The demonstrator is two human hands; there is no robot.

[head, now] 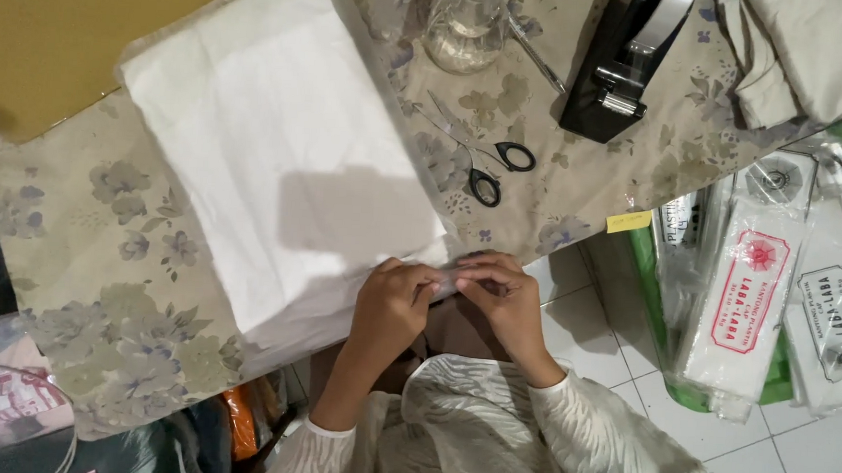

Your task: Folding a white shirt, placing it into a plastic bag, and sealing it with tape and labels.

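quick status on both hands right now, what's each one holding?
Left hand: closed, fingertips pinching a small clear strip at the corner of the white folded cloth.
Right hand: closed, pinching the same strip from the other side.

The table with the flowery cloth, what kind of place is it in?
Probably a small home packing spot. A tape dispenser and scissors lie on the table, a white folded stack rests there, and packs of plastic bags sit on the tiled floor.

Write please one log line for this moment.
left hand: pinching clear wrap | right hand: pinching same wrap | white cloth stack: on table | scissors: idle
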